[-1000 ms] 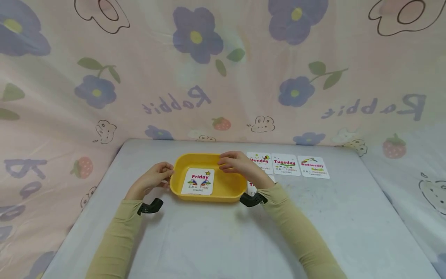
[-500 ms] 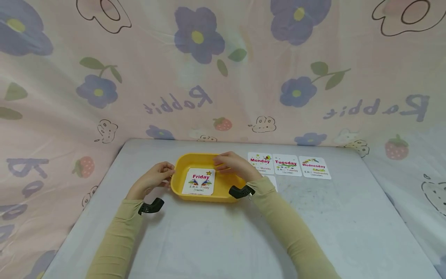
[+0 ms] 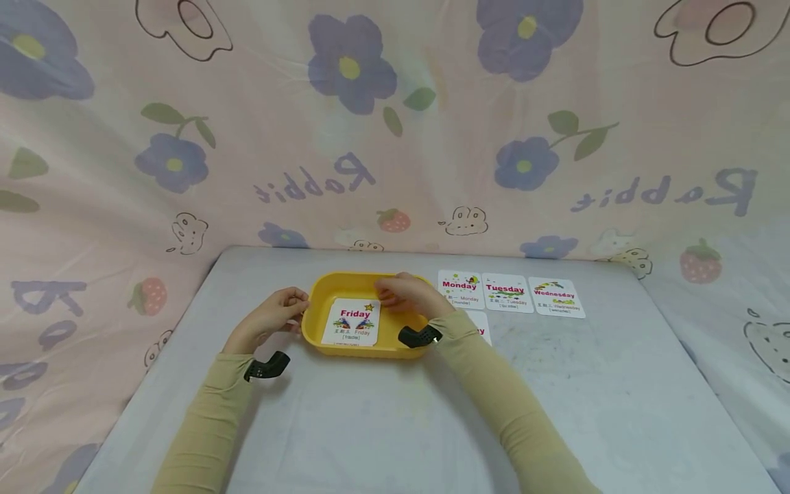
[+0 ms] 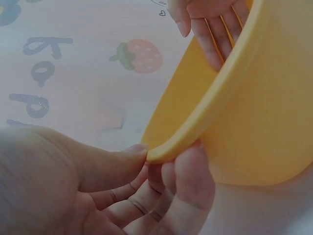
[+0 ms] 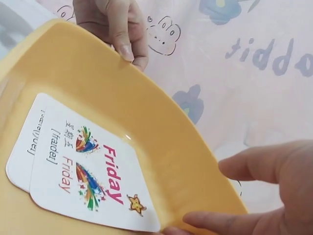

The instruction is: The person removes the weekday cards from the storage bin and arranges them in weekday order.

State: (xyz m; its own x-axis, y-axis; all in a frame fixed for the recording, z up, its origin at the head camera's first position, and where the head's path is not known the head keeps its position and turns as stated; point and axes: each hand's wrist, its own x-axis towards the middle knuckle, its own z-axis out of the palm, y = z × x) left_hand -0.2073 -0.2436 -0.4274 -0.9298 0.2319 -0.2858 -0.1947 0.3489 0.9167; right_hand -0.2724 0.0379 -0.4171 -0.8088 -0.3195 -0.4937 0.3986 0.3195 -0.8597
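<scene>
A shallow yellow plastic tray [image 3: 395,333] with rounded corners sits on the pale grey worktop [image 3: 382,418], and everything else is best placed from it. The left hand [image 3: 271,317] is at the tray's left end: the wrist view shows its thumb on top of the rim and curled fingers [image 4: 188,188] under the lip, a pinch that seems meant to keep the light tray from sliding. The right hand [image 3: 412,295] reaches over the tray's far right corner with its fingers [image 5: 230,223] bent down toward the floor of the tray, the tips at or just beside the starred corner of the white "Friday" flashcard [image 3: 352,322]; whether they actually pinch the card, I cannot tell. That card lies flat, face up, in the left half of the tray, and an edge peeping out below it suggests another card underneath. To the right of the tray, white "Monday" [image 3: 460,289], "Tuesday" [image 3: 506,293] and "Wednesday" [image 3: 556,296] flashcards lie side by side in a row, face up, apparently laid out in weekday order. Another card [image 3: 480,325] lies below that row, just right of the tray, mostly hidden by the right sleeve. A pink flower-printed cloth [image 3: 395,123] hangs behind the tray.
</scene>
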